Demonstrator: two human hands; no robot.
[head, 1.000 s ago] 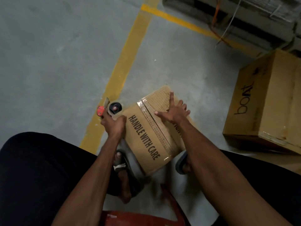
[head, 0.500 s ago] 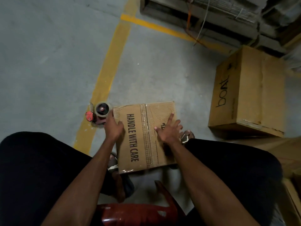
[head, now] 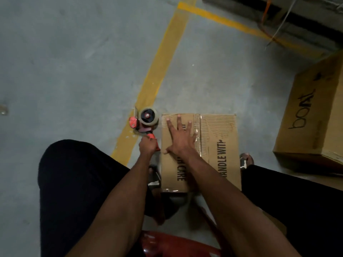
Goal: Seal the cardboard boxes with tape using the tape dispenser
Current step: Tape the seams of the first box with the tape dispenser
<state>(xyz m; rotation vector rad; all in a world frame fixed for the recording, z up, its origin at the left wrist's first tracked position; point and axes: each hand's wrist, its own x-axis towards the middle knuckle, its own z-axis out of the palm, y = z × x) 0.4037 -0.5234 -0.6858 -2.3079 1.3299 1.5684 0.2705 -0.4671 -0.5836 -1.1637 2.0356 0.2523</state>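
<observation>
A small cardboard box [head: 220, 145] printed "HANDLE WITH CARE" lies flat on the floor between my feet, with a strip of clear tape running down its centre seam. My right hand [head: 181, 138] presses flat on the box's left half, fingers spread and straight. My left hand [head: 148, 146] grips the red handle of the tape dispenser [head: 145, 120], which sits on the floor just left of the box's far left corner, its tape roll facing up.
A larger "boat" cardboard box [head: 313, 115] stands at the right. Yellow floor lines [head: 157, 76] cross the grey concrete. A pallet with straps [head: 278, 17] lies at the top right. A red stool edge [head: 176, 243] shows below, between my knees.
The box now lies square to me. My right hand moved from the box's right half across to its left half. My left hand slid back along the dispenser to its handle.
</observation>
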